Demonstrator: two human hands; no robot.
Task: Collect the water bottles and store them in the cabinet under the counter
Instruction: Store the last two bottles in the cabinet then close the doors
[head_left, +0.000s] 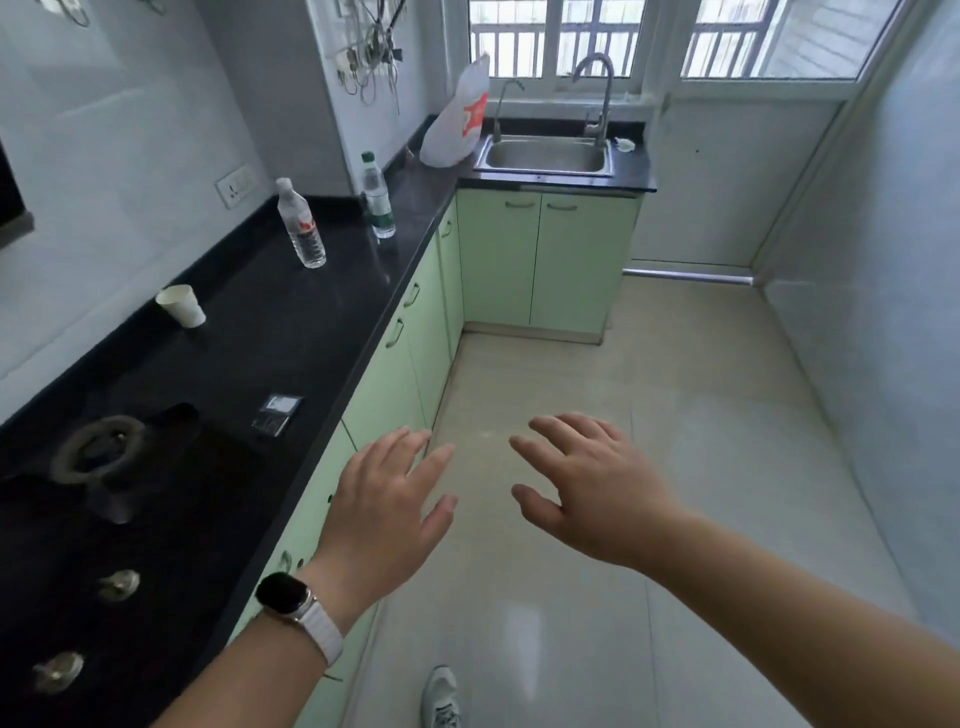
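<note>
Two clear water bottles stand upright on the black counter (270, 332) along the left wall. One has a white cap and a red label (301, 224); the other, farther back near the counter's front edge, has a green cap and a green label (377, 196). Pale green cabinet doors (389, 384) run under the counter, all closed. My left hand (387, 512), with a watch on the wrist, and my right hand (592, 493) hover over the floor in front of the cabinets. Both are empty with fingers spread, well short of the bottles.
A white paper cup (182, 305) and a small dark packet (277, 414) lie on the counter. A gas hob (98, 499) fills its near end. A white plastic bag (460, 117) stands beside the steel sink (545, 156) under the window. Beige tiled floor (649, 441) stretches ahead.
</note>
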